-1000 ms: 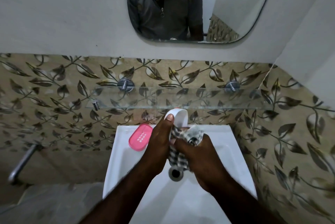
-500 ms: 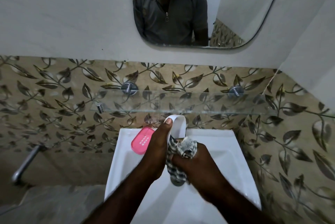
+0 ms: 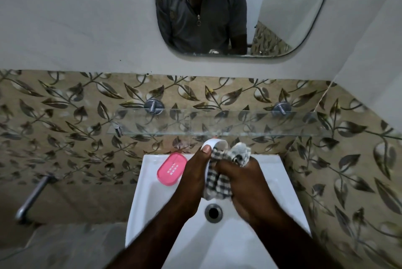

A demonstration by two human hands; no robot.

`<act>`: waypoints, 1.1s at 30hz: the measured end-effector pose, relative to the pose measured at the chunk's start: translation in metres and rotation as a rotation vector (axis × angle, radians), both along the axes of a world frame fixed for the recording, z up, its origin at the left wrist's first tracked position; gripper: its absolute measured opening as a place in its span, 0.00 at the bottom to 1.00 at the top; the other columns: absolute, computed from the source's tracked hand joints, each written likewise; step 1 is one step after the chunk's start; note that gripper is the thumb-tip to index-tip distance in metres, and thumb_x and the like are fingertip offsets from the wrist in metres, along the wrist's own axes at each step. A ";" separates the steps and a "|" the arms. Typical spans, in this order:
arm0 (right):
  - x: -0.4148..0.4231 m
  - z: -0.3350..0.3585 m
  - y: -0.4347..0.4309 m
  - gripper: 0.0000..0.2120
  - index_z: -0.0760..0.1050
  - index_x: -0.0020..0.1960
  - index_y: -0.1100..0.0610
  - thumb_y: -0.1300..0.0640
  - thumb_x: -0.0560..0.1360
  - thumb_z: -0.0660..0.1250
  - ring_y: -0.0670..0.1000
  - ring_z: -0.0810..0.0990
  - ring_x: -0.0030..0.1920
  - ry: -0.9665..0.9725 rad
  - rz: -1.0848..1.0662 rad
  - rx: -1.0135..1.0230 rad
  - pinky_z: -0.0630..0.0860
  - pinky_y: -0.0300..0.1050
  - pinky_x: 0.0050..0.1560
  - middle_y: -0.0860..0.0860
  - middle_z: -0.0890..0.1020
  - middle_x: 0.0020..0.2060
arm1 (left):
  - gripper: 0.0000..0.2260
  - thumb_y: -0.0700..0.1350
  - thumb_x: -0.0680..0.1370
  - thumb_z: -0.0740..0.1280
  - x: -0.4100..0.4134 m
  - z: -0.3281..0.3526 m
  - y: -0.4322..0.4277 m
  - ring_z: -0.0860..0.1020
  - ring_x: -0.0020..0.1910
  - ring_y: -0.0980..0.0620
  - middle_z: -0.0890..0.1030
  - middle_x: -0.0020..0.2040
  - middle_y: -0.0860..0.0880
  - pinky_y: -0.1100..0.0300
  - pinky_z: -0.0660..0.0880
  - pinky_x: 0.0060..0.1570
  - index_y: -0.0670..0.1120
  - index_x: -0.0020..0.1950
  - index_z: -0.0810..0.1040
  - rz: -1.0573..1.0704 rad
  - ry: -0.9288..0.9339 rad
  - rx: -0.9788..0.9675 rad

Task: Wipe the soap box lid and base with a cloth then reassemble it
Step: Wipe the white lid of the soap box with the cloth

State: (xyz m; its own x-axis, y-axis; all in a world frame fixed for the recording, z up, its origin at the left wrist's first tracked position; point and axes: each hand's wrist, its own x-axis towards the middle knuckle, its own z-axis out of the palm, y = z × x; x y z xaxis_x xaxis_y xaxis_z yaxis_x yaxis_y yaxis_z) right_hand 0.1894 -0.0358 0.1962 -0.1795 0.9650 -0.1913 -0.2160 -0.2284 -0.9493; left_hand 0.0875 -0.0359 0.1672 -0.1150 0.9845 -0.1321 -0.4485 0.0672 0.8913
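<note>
Head view: your left hand [image 3: 194, 178] grips the white soap box piece [image 3: 214, 143] over the sink [image 3: 150, 194]; your right hand [image 3: 243, 183] presses the checked cloth [image 3: 217, 183] into it. Pink piece [image 3: 171, 168] lies on the sink's rim.

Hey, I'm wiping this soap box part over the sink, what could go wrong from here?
1. The left hand pinches the white soap box part at its edge while the right hand rubs it with the checked cloth; it may slip into the sink.
2. The pink soap box part sits on the sink's rim beside the left hand; a nudge might knock it off.
</note>
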 end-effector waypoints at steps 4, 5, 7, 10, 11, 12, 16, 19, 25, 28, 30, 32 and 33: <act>-0.005 -0.003 0.000 0.04 0.80 0.45 0.64 0.64 0.72 0.72 0.58 0.85 0.37 -0.136 0.024 0.131 0.82 0.53 0.39 0.58 0.85 0.37 | 0.20 0.58 0.78 0.59 0.003 -0.004 0.004 0.85 0.43 0.50 0.87 0.43 0.47 0.58 0.80 0.40 0.50 0.43 0.86 0.103 -0.054 -0.031; -0.004 -0.006 -0.003 0.05 0.77 0.42 0.67 0.65 0.73 0.71 0.56 0.81 0.32 -0.191 0.088 0.116 0.79 0.47 0.32 0.58 0.82 0.32 | 0.19 0.58 0.79 0.59 0.001 -0.003 0.006 0.85 0.44 0.50 0.87 0.43 0.46 0.56 0.80 0.45 0.49 0.44 0.86 0.152 -0.056 -0.042; 0.000 -0.012 -0.004 0.07 0.71 0.37 0.70 0.71 0.74 0.66 0.53 0.71 0.26 -0.231 0.242 0.062 0.66 0.42 0.27 0.60 0.73 0.27 | 0.19 0.60 0.77 0.62 -0.001 -0.004 0.008 0.85 0.49 0.48 0.87 0.47 0.45 0.49 0.79 0.54 0.48 0.50 0.85 0.153 -0.041 -0.057; 0.003 -0.005 0.004 0.04 0.76 0.40 0.68 0.72 0.72 0.63 0.59 0.80 0.30 -0.174 0.196 0.018 0.77 0.50 0.31 0.67 0.79 0.32 | 0.20 0.57 0.79 0.57 0.001 -0.005 0.006 0.85 0.43 0.51 0.87 0.42 0.47 0.54 0.81 0.44 0.50 0.43 0.86 0.078 -0.025 -0.052; 0.003 -0.002 0.009 0.06 0.79 0.43 0.66 0.72 0.72 0.64 0.62 0.84 0.35 -0.112 0.121 0.003 0.81 0.54 0.36 0.66 0.83 0.36 | 0.21 0.58 0.79 0.56 0.003 -0.005 0.005 0.85 0.44 0.50 0.87 0.44 0.47 0.55 0.81 0.42 0.50 0.45 0.86 0.031 -0.033 -0.037; 0.001 0.000 0.013 0.07 0.80 0.45 0.65 0.72 0.72 0.65 0.63 0.85 0.38 -0.042 0.059 -0.003 0.82 0.55 0.39 0.64 0.84 0.38 | 0.20 0.58 0.77 0.56 0.005 -0.006 0.004 0.85 0.48 0.48 0.87 0.47 0.46 0.56 0.81 0.42 0.49 0.50 0.85 0.005 -0.040 -0.026; -0.006 -0.010 0.008 0.06 0.81 0.43 0.58 0.68 0.72 0.70 0.55 0.86 0.39 -0.170 0.050 0.148 0.83 0.52 0.41 0.55 0.86 0.37 | 0.18 0.57 0.77 0.57 0.002 -0.007 0.003 0.85 0.44 0.52 0.87 0.44 0.49 0.60 0.80 0.40 0.47 0.51 0.82 0.065 -0.113 -0.025; -0.004 -0.026 -0.006 0.10 0.73 0.33 0.56 0.65 0.70 0.69 0.49 0.72 0.27 -0.364 0.251 0.198 0.69 0.42 0.29 0.51 0.76 0.26 | 0.12 0.53 0.80 0.61 -0.005 -0.006 0.007 0.84 0.39 0.53 0.86 0.36 0.53 0.57 0.78 0.43 0.50 0.44 0.82 0.180 -0.066 -0.070; -0.012 -0.008 -0.008 0.03 0.74 0.39 0.68 0.71 0.71 0.64 0.57 0.73 0.32 -0.054 0.128 -0.030 0.68 0.44 0.33 0.61 0.74 0.30 | 0.18 0.57 0.79 0.58 -0.011 -0.002 0.002 0.85 0.46 0.49 0.87 0.45 0.45 0.59 0.81 0.43 0.47 0.51 0.82 0.087 -0.059 -0.031; -0.020 -0.009 -0.019 0.05 0.76 0.39 0.64 0.70 0.73 0.68 0.54 0.73 0.27 -0.053 0.118 0.002 0.69 0.43 0.30 0.59 0.75 0.28 | 0.25 0.61 0.73 0.61 -0.018 -0.001 0.004 0.83 0.54 0.46 0.85 0.53 0.42 0.56 0.79 0.50 0.45 0.61 0.79 0.112 -0.052 0.004; -0.019 -0.010 -0.019 0.05 0.76 0.39 0.67 0.70 0.74 0.67 0.55 0.74 0.27 -0.104 0.144 -0.035 0.71 0.44 0.31 0.60 0.76 0.28 | 0.18 0.57 0.77 0.61 -0.018 -0.006 0.001 0.84 0.51 0.49 0.86 0.50 0.45 0.61 0.80 0.45 0.46 0.58 0.80 0.105 -0.044 0.022; -0.016 -0.006 -0.009 0.04 0.78 0.44 0.68 0.71 0.73 0.65 0.60 0.81 0.33 -0.097 0.100 -0.091 0.80 0.51 0.35 0.63 0.82 0.34 | 0.17 0.54 0.79 0.58 -0.012 -0.007 -0.002 0.85 0.45 0.50 0.87 0.46 0.45 0.61 0.81 0.40 0.46 0.52 0.81 0.052 -0.070 0.001; -0.015 -0.004 -0.001 0.05 0.79 0.46 0.67 0.70 0.73 0.65 0.62 0.84 0.37 -0.051 0.050 -0.103 0.82 0.57 0.40 0.64 0.84 0.38 | 0.19 0.55 0.77 0.57 -0.008 -0.008 -0.004 0.85 0.46 0.50 0.86 0.48 0.44 0.59 0.81 0.42 0.45 0.53 0.81 0.023 -0.088 -0.007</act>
